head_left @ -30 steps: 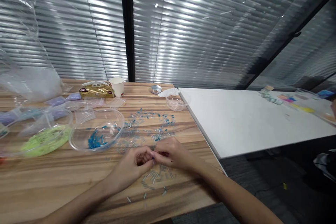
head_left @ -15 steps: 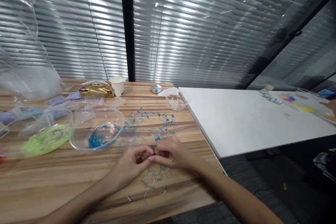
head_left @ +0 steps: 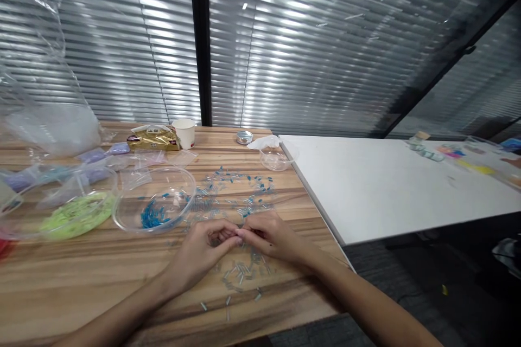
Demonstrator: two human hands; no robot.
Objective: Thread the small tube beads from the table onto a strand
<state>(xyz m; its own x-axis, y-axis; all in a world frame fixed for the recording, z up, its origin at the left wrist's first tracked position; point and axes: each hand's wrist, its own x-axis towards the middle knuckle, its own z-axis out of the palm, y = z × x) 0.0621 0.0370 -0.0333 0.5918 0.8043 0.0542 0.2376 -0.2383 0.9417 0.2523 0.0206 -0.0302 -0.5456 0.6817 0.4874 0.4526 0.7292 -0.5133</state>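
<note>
Head view shows me both hands meeting over the wood desk [head_left: 89,287], fingertips touching. On my left hand [head_left: 200,246], the thumb and forefinger close to a narrow pinch, the other fingers curled behind. My right hand [head_left: 273,236] pinches just as narrowly against it. I cannot tell whether a small piece sits between the tips; they hide it. Loose clear tubes [head_left: 240,272] lie just below the hands, and mixed blue and clear pieces [head_left: 246,209] spread beyond them. More blue pieces [head_left: 153,217] rest inside the clear bowl [head_left: 115,216] to the left.
</note>
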